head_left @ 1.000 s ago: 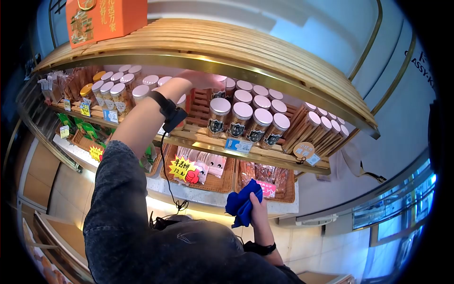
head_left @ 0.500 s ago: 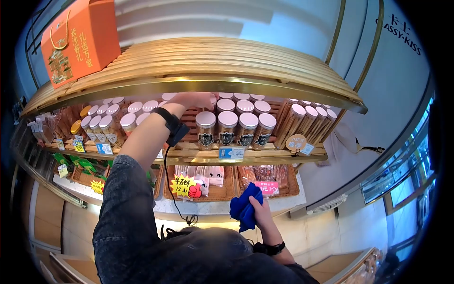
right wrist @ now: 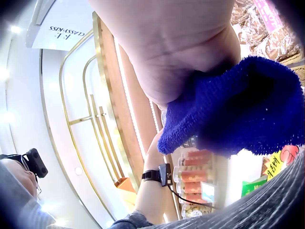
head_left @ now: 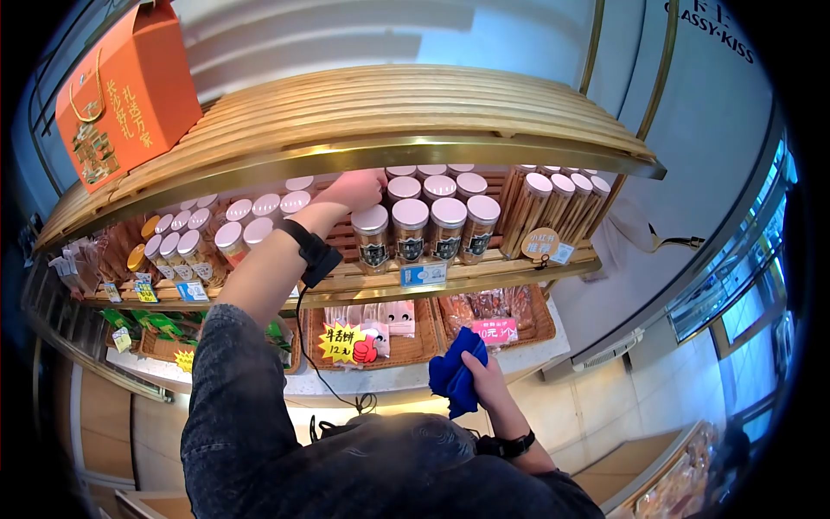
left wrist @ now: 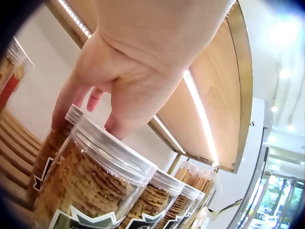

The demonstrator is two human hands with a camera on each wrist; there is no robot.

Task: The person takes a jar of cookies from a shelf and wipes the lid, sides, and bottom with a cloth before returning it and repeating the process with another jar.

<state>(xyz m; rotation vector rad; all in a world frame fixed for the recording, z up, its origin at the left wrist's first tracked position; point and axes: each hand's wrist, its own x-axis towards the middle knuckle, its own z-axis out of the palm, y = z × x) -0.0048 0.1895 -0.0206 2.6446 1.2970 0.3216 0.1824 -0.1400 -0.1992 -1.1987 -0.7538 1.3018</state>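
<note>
left hand (head_left: pixel 356 189): arm raised, fingers resting on jar lid (head_left: pixel 370 219) | right hand (head_left: pixel 486 381): lowered, clutching blue cloth (head_left: pixel 456 374)

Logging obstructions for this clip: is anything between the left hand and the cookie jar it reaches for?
Nothing visible. The left hand already rests its fingers on the lid of the cookie jar, under the wooden shelf.
</note>
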